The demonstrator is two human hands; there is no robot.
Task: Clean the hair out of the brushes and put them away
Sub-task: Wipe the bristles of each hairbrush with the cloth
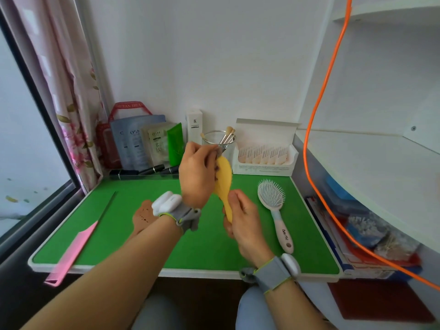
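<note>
A white bristle brush (pixel 273 203) lies on the green surface (pixel 142 253) just right of the right hand (pixel 242 222), a pink comb (pixel 71 251) lies well left of the left hand (pixel 196 172), and a glass (pixel 214 136) stands behind it. Between the hands and above the surface, the smooth yellow brush (pixel 225 172) has its handle gripped by the right and its oval head clasped by the left. It stands near upright, head uppermost.

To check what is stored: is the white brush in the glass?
No, the white brush lies flat on the green table, bristles up.
</note>
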